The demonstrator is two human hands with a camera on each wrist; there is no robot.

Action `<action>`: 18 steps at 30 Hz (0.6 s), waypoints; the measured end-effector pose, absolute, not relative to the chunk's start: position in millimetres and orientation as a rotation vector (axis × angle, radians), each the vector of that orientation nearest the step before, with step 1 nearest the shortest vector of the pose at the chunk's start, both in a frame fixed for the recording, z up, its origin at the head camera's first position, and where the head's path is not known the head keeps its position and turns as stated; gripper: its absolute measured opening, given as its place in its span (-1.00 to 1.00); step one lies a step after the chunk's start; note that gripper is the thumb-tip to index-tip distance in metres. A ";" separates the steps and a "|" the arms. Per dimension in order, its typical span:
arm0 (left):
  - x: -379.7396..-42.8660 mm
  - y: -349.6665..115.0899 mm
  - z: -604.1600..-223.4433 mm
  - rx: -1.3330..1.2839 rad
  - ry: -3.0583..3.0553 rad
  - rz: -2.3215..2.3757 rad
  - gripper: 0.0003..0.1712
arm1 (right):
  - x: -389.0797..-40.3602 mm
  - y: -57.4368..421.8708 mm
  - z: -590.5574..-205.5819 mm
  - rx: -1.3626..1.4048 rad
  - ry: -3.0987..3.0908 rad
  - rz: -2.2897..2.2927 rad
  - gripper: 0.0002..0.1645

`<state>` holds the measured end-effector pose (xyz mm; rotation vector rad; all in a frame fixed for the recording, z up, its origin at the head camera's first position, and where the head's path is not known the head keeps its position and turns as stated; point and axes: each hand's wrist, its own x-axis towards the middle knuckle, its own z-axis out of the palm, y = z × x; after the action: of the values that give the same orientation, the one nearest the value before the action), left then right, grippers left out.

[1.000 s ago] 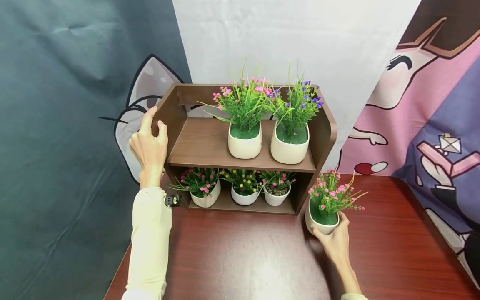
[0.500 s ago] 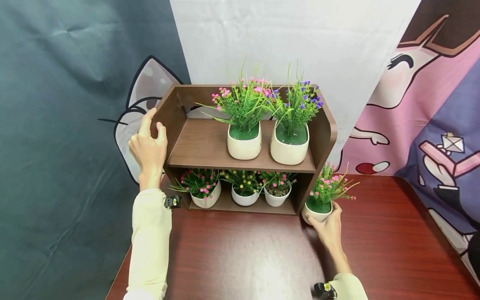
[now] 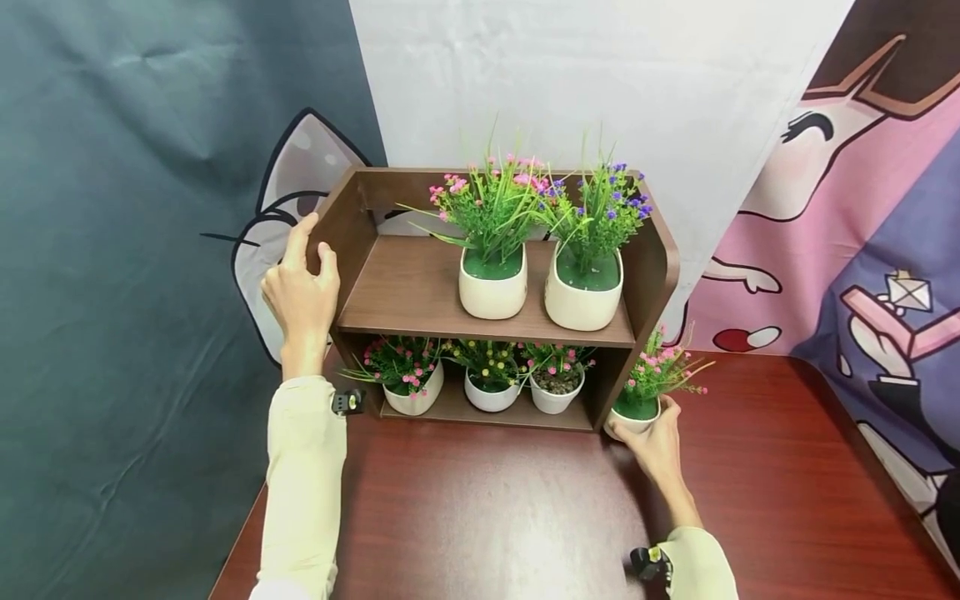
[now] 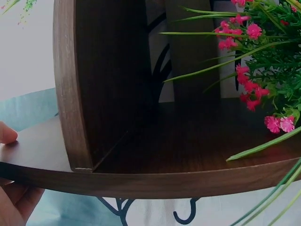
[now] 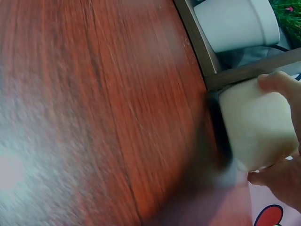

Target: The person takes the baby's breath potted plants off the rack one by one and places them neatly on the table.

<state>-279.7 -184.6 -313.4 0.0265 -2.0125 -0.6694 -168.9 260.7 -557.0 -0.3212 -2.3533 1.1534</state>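
My left hand (image 3: pixel 302 292) grips the left side panel of a brown two-tier shelf (image 3: pixel 405 287). In the left wrist view its thumb (image 4: pixel 7 133) lies on one face of the panel, with fingers on the other face. My right hand (image 3: pixel 658 446) holds a cream pot (image 5: pixel 256 125) of pink artificial flowers (image 3: pixel 660 367) beside the shelf's right side, thumb and fingers on opposite sides of it. Two cream pots stand on the upper tier: one with pink flowers (image 3: pixel 492 292), one with purple flowers (image 3: pixel 583 302).
On the lower tier stand a cream pot with pink flowers (image 3: pixel 415 398), a white pot with yellow flowers (image 3: pixel 491 395) and a white pot with pink flowers (image 3: pixel 553 400). The shelf stands on a reddish-brown table (image 3: pixel 465 492). Printed curtains (image 3: pixel 172 333) hang behind and beside it.
My right hand has moved the cream pot backward and slightly left, along the shelf's right side. My left hand stays on the side panel.
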 end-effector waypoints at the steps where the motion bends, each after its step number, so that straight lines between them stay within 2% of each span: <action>1: -278.8 -184.8 -312.8 0.027 -2.016 -0.669 -0.62 | -169.6 261.2 -557.0 -0.312 -2.375 1.144 0.06; 18: -277.2 -185.9 -311.8 0.020 -2.024 -0.661 -0.61 | -168.7 262.1 -560.3 -0.295 -2.433 1.125 0.11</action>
<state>-277.2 -185.9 -311.8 0.0202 -2.0243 -0.6613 -168.7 262.1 -560.3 -0.2952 -2.4335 1.1245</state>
